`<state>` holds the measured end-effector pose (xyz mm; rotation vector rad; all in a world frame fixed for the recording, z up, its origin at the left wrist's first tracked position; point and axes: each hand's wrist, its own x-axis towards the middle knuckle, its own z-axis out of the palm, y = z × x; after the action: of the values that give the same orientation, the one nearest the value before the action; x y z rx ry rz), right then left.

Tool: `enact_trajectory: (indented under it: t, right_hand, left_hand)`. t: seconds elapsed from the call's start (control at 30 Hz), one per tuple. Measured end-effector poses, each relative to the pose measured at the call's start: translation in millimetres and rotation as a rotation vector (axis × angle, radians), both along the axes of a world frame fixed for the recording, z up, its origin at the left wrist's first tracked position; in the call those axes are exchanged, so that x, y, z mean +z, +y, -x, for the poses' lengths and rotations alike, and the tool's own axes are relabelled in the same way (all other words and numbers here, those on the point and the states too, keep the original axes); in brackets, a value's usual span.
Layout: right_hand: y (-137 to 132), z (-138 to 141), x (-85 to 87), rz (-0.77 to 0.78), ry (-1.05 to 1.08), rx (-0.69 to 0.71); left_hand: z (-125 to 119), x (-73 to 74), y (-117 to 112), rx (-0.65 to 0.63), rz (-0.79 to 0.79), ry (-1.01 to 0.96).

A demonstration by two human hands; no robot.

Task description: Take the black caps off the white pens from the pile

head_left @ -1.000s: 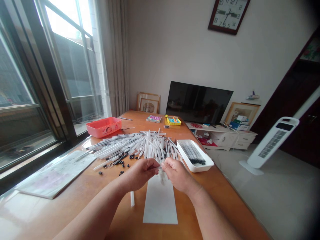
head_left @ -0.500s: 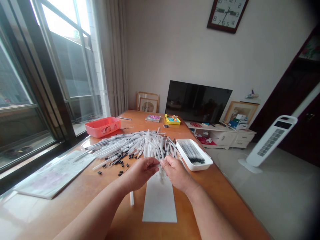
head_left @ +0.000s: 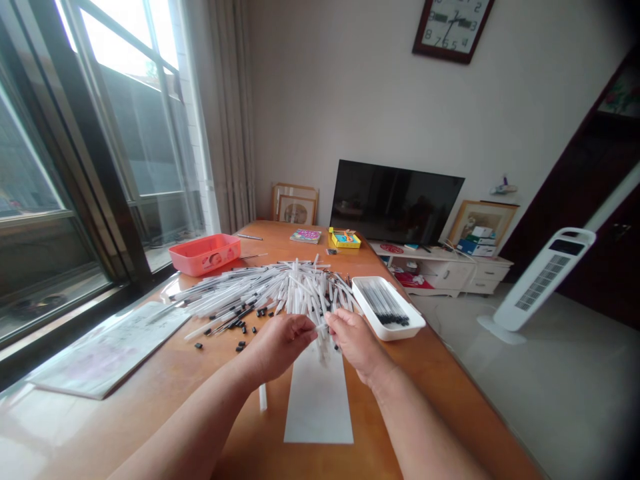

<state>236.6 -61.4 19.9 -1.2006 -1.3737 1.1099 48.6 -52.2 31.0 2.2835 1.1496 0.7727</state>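
In front of me both hands are closed in pinches, close together above the top of a white paper sheet (head_left: 319, 407). A small whitish, translucent pen part (head_left: 321, 327) shows between the fingertips. My left hand (head_left: 284, 339) grips its left end, and my right hand (head_left: 351, 339) pinches at the right end; its exact shape is too small to tell. Just behind the hands spreads a large pile of clear pen barrels (head_left: 270, 283) mixed with thin dark refills. Small black pen caps (head_left: 243, 328) lie loose left of my left hand. Some translucent pieces lie blurred under the fingers.
A white tray (head_left: 417, 328) of black-tipped pens stands right of the pile. A red plastic basket (head_left: 205, 257) sits at the back left. A thin booklet (head_left: 110, 353) lies on the left, one white tube (head_left: 263, 398) near my left forearm, and a yellow box (head_left: 346, 240) at the back.
My right hand has shifted slightly right, away from my left hand. More of the whitish part now shows between the fingertips. The left hand has barely moved.
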Motion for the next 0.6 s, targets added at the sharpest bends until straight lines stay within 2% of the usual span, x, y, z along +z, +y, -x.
enact_trajectory:
  t: [0.13, 0.27, 0.4, 0.6]
  right_hand:
    - [-2.3, -2.8, 4.4, 0.004, -0.044, -0.012]
    - [-3.9, -3.6, 3.5, -0.084, -0.143, 0.007]
    - [-3.5, -0.8, 0.5, -0.127, -0.198, -0.026]
    - [-2.4, 6.0, -5.6, -0.101, -0.144, -0.085]
  left_hand:
    - [1.0, -4.3, 2.8, -0.006, 0.059, -0.066]
    - [1.1, -6.4, 2.3, -0.016, 0.093, -0.097]
    - [-0.7, 0.9, -3.8, 0.017, 0.033, -0.031]
    - [-2.1, 8.3, -7.8, 0.066, -0.057, 0.028]
